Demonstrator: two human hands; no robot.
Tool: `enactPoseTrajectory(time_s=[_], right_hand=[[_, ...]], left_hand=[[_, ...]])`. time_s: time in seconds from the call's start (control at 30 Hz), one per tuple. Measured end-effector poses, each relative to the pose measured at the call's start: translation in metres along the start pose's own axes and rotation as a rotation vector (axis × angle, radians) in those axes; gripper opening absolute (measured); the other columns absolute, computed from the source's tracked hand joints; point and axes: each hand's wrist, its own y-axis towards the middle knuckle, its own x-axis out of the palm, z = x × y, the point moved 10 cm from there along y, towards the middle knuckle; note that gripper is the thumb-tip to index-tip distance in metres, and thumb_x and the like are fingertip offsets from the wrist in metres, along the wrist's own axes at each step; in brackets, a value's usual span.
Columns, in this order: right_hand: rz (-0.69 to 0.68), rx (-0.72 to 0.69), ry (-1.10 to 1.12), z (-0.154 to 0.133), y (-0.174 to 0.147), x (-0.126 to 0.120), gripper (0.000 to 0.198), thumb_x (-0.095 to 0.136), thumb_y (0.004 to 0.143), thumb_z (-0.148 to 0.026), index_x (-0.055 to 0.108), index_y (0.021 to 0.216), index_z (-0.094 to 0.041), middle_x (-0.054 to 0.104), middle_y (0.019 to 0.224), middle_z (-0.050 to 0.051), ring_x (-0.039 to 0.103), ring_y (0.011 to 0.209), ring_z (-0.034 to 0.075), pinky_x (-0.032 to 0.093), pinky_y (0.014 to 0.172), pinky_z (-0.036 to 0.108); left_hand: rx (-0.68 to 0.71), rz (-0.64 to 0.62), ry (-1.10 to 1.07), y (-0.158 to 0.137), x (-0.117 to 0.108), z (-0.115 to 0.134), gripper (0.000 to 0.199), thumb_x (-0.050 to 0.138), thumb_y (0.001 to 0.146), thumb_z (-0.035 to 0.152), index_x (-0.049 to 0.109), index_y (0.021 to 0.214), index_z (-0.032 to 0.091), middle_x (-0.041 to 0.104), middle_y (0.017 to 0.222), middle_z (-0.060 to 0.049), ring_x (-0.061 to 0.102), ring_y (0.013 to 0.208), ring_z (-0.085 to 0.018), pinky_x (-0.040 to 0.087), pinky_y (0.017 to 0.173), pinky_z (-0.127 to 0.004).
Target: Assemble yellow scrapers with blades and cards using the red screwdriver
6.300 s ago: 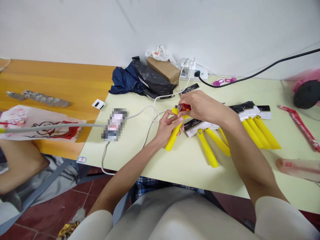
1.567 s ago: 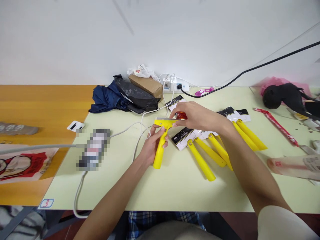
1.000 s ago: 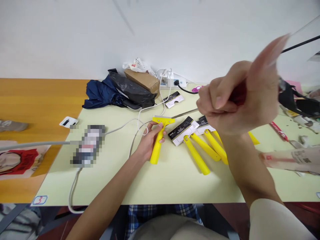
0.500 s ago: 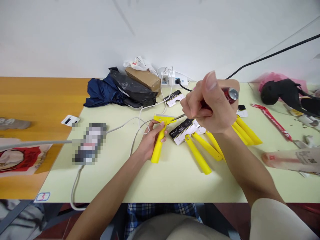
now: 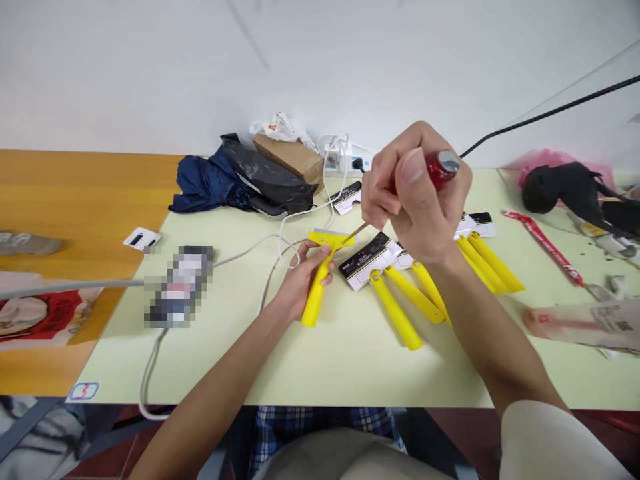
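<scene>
My left hand [image 5: 303,281] is closed around a yellow scraper [image 5: 315,298], near where its handle meets the wide head. The head points away from me and has a thin metal blade along its far edge. In my right hand [image 5: 419,197] is a screwdriver [image 5: 442,168] with a dark red handle and a silver end cap. Its thin shaft slants down to the left, and the tip meets the right side of the scraper head at a screw. To the right lie several more yellow scrapers [image 5: 397,310] with black and white cards [image 5: 371,259] at their heads.
A pixelated phone-like device [image 5: 180,287] with cables lies left. Behind are a dark blue umbrella [image 5: 207,183], a cardboard box [image 5: 290,159] and a power strip [image 5: 345,157]. On the right are a red wrapper [image 5: 545,248], a plastic cup [image 5: 585,323] and a black strapped item [image 5: 565,190].
My right hand has turned and the screwdriver stands more upright, its end cap shifted left and up. The tip stays at the scraper head. My left hand and the scraper have hardly moved.
</scene>
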Motion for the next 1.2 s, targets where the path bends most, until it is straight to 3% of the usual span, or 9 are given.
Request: enactPoseTrajectory(time_s=[0.1,0.2,0.37,0.5,0.67,0.77,0.87,1.03,1.2], right_hand=[[0.018,0.066,-0.002,0.006,0.002,-0.004,0.049,0.085,0.086,-0.068,0.053,0.088,-0.03,0.046,0.076,-0.003,0.039,0.055,0.016,0.037,0.054,0.039],[-0.057,0.068,0.037,0.008,0.004,0.001,0.035,0.076,0.093,-0.062,0.057,0.102,-0.034,0.048,0.086,-0.001,0.041,0.062,0.019,0.043,0.061,0.041],[-0.033,0.0,-0.155,0.009,0.003,-0.004,0.041,0.079,0.097,-0.059,0.048,0.109,-0.034,0.063,0.116,0.002,0.062,0.083,0.02,0.057,0.08,0.038],[-0.057,-0.085,-0.14,0.012,0.0,-0.002,0.051,0.079,0.097,-0.064,0.041,0.111,-0.033,0.063,0.093,-0.003,0.059,0.068,0.016,0.056,0.066,0.034],[-0.062,-0.27,-0.143,0.008,0.004,0.002,0.043,0.065,0.107,-0.056,0.049,0.14,-0.034,0.053,0.088,-0.003,0.053,0.066,0.017,0.058,0.064,0.036],[-0.117,-0.35,-0.102,0.001,0.004,0.006,0.034,0.07,0.106,-0.049,0.05,0.128,-0.033,0.06,0.101,0.0,0.066,0.081,0.018,0.063,0.069,0.035],[-0.1,-0.361,-0.149,-0.006,0.002,0.002,0.046,0.079,0.1,-0.057,0.045,0.119,-0.034,0.064,0.118,0.0,0.073,0.086,0.018,0.065,0.067,0.033],[-0.062,-0.388,-0.304,-0.013,0.003,-0.005,0.046,0.074,0.103,-0.054,0.052,0.138,-0.035,0.05,0.158,0.003,0.065,0.076,0.011,0.064,0.064,0.032],[-0.245,-0.388,-0.318,-0.012,0.006,0.003,0.038,0.055,0.11,-0.045,0.051,0.147,-0.035,0.052,0.151,0.004,0.068,0.106,0.02,0.069,0.087,0.038]], left_hand=[[0.008,-0.005,0.002,0.0,0.001,0.001,0.051,0.099,0.081,0.029,0.053,0.103,0.024,0.067,0.106,0.001,0.066,0.073,-0.008,0.041,0.048,-0.015],[0.005,-0.002,0.005,-0.001,0.001,0.001,0.052,0.099,0.08,0.029,0.052,0.101,0.024,0.066,0.102,0.001,0.065,0.071,-0.007,0.04,0.047,-0.015],[0.005,0.014,-0.004,0.0,0.0,0.002,0.054,0.1,0.079,0.028,0.051,0.102,0.024,0.065,0.1,0.002,0.065,0.07,-0.007,0.04,0.047,-0.014],[0.016,0.022,-0.016,0.0,-0.001,0.003,0.052,0.098,0.081,0.026,0.05,0.103,0.024,0.064,0.1,0.003,0.065,0.069,-0.007,0.04,0.046,-0.014],[0.023,0.004,0.001,-0.001,0.002,0.003,0.051,0.097,0.083,0.028,0.051,0.104,0.025,0.065,0.102,0.003,0.064,0.068,-0.007,0.04,0.045,-0.015],[0.027,0.01,0.004,-0.001,0.001,0.003,0.051,0.097,0.083,0.027,0.05,0.103,0.025,0.065,0.101,0.002,0.063,0.068,-0.007,0.039,0.045,-0.015],[0.036,0.019,0.005,0.0,-0.001,0.005,0.053,0.098,0.081,0.026,0.05,0.102,0.025,0.064,0.1,0.003,0.062,0.067,-0.007,0.039,0.045,-0.015],[0.029,0.005,0.024,-0.001,0.002,0.004,0.053,0.098,0.081,0.027,0.05,0.103,0.026,0.064,0.099,0.003,0.062,0.067,-0.007,0.039,0.045,-0.015],[0.042,0.017,0.014,0.0,-0.002,0.004,0.051,0.097,0.082,0.024,0.049,0.101,0.025,0.063,0.099,0.003,0.061,0.067,-0.006,0.039,0.045,-0.015]])
